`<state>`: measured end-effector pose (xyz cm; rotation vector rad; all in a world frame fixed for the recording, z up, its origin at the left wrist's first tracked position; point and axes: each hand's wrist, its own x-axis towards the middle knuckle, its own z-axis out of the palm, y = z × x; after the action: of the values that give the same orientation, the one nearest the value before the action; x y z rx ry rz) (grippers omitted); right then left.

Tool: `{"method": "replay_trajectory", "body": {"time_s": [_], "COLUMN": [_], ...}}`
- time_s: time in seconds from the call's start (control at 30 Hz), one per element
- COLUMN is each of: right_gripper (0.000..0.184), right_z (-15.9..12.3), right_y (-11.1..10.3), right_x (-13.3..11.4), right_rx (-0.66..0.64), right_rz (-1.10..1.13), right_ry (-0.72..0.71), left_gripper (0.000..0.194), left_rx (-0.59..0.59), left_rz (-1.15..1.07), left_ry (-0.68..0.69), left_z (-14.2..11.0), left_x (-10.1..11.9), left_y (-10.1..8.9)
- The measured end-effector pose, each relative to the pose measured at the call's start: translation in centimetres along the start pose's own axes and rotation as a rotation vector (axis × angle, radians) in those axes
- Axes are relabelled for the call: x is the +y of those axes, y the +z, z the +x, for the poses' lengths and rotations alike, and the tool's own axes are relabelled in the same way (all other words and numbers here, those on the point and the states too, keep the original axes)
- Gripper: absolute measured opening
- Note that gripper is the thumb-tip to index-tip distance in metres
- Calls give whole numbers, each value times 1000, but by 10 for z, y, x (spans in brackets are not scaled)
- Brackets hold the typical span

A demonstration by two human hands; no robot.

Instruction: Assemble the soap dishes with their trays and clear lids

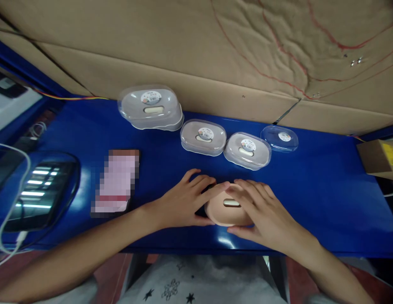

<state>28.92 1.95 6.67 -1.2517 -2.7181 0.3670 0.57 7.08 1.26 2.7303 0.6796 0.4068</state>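
Note:
A peach oval plastic box point(226, 216) with a pale slot-like piece in its middle lies near the front edge of the blue table. My left hand point(191, 196) grips its left side, thumb at the near edge and index finger reaching over the top. From the right, my right hand point(262, 207) is wrapped around the other side, fingers over the far rim and thumb at the near edge. Just beyond stand two small oval boxes, one left point(199, 145) and one right point(251, 158), with clear lids and round labels. A clear oval lid point(275, 141) with a label lies by itself farther right.
A larger clear-lidded box point(155, 116) stands at the back left against the cardboard wall point(183, 50). On the left are a blurred-out phone point(117, 181), a dark tablet-like device point(41, 194) and a white cable point(12, 202). A cardboard box point(376, 158) sits at the right edge.

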Motion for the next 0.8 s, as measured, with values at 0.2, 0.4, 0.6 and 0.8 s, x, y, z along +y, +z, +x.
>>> {"method": "replay_trajectory", "body": {"time_s": [0.2, 0.4, 0.6, 0.8], "right_gripper": [74, 65, 37, 56], "right_z": [3, 2, -5, -4], "right_y": [13, 7, -19, -18], "right_x": [-4, 6, 55, 128], "right_rx": [34, 112, 565, 383], "right_rz": [-34, 63, 37, -94], "right_ry": [-4, -80, 393, 460], "left_gripper": [105, 97, 91, 87], "left_rx": [-53, -55, -95, -99], "left_rz": [-57, -92, -37, -20], "left_ry": [-18, -7, 18, 26], "left_z": [2, 2, 0, 0], "left_x": [3, 3, 6, 5], "left_y": [-6, -8, -14, -14]}}
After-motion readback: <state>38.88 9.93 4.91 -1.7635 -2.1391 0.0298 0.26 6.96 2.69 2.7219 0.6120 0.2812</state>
